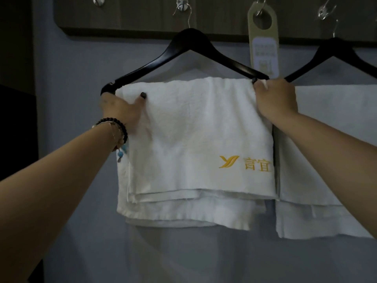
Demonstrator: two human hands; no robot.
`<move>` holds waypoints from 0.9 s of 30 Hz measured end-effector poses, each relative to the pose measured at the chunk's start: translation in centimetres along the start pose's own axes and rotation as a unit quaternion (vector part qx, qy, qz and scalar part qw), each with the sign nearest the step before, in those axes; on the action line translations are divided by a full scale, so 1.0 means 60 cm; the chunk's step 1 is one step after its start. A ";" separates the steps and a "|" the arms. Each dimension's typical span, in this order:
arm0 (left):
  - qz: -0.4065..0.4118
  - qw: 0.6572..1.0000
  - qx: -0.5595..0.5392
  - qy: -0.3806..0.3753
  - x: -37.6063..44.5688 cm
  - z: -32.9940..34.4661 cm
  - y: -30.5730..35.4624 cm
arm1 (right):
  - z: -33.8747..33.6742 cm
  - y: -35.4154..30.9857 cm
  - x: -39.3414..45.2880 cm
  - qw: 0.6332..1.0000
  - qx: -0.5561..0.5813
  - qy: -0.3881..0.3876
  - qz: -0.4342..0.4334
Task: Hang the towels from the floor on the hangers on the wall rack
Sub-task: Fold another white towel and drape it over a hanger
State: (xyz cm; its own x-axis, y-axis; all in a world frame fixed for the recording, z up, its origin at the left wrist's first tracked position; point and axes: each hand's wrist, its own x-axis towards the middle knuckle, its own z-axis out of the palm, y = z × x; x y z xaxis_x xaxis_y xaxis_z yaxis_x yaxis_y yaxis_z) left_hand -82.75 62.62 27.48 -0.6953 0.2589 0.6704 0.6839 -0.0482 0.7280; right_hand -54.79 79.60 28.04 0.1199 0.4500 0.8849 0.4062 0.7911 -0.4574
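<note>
A person settles a white towel [195,135] over the bar of a black hanger [183,52] that hangs by its wire hook from a clear hook [182,6] on the dark wooden wall rack [142,19]. The left hand [120,107] holds the towel's upper corner at 9 o'clock, thumb curled over the front of the cloth and the other fingers hidden behind it. The right hand [275,97] pinches the opposite corner at 3 o'clock against the hanger's end; its fingertips are tucked out of sight, so how firmly they grip cannot be told.

The towel is folded over the bar, gold logo facing out, its layers hanging unevenly along the bottom edge. A second towel [326,160] is draped on a neighbouring hanger [334,48] at 3 o'clock, just beside the first, and a paper door tag [263,37] hangs between the two at 1 o'clock.

The risks look modest but real: the hanger rests on a shallow hook, so a downward tug or an upward nudge while straightening could unseat it and drop the towel to the floor. Uneven weight across the bar may let the cloth slide off once both hands release. The right hand, working close to the neighbouring hanger, could also jostle it or the tag.
</note>
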 end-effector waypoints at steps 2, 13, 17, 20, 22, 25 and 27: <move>-0.007 1.000 -0.022 -0.012 -0.001 0.000 -0.007 | -0.002 -0.001 0.001 1.000 0.008 -0.004 0.000; 0.137 0.986 0.094 0.019 -0.012 -0.049 -0.014 | -0.047 0.022 0.028 0.999 0.022 0.007 -0.041; 0.121 0.990 0.021 0.066 -0.045 -0.045 -0.054 | -0.027 0.028 -0.026 1.000 0.017 0.018 -0.018; 0.073 0.991 -0.044 0.106 -0.066 -0.034 -0.082 | -0.011 0.028 -0.079 0.993 0.112 0.004 0.034; 0.033 0.988 -0.113 0.099 -0.086 -0.024 -0.097 | -0.004 0.023 -0.116 0.976 0.197 -0.023 0.088; 0.029 0.989 -0.110 0.092 -0.120 -0.005 -0.115 | 0.018 0.029 -0.170 0.942 0.299 -0.074 0.132; 0.027 0.994 -0.092 0.055 -0.140 0.005 -0.131 | 0.032 0.046 -0.203 0.950 0.271 -0.076 0.132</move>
State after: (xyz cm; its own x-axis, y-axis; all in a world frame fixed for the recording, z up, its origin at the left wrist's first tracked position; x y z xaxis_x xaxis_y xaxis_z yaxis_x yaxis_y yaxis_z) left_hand -82.20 61.12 16.09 -0.6851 0.1440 0.7140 0.6767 -0.2368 0.6971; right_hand -56.86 77.08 15.83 0.0042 0.6844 0.7291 -0.1515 0.7211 -0.6761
